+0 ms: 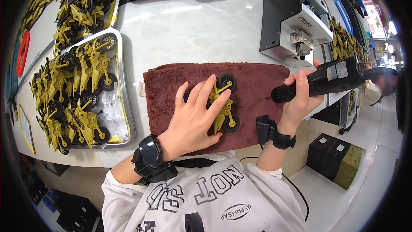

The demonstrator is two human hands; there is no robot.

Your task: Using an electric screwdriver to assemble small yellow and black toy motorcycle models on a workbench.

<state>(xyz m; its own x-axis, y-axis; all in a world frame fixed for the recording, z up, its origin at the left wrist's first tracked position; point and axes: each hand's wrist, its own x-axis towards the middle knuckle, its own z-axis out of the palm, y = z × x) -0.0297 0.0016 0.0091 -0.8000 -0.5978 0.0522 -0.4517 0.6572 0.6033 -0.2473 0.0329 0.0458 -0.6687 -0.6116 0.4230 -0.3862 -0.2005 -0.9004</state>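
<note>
Glossy white worktable (184, 30) is spreading beneath the work, with a brown towel (262, 75) covering its near edge. On this towel a yellow toy motorcycle (223, 109) is lying, its black wheels pointing to the right. The left hand (189, 111) is grasping it from above, fingers spreading over its body and thumb bracing near the lower wheel. The right hand (304, 99) is gripping a black electric screwdriver (330, 77), whose tip is pointing left toward the motorcycle without touching it. Beyond the screwdriver, a black-and-silver boxy machine (281, 21) is standing on the table. To the left, a metal-rimmed tray (130, 122) is holding more yellow motorcycles (60, 96), crowding together. Dark boxes (327, 157) are sitting on the floor at right.
</note>
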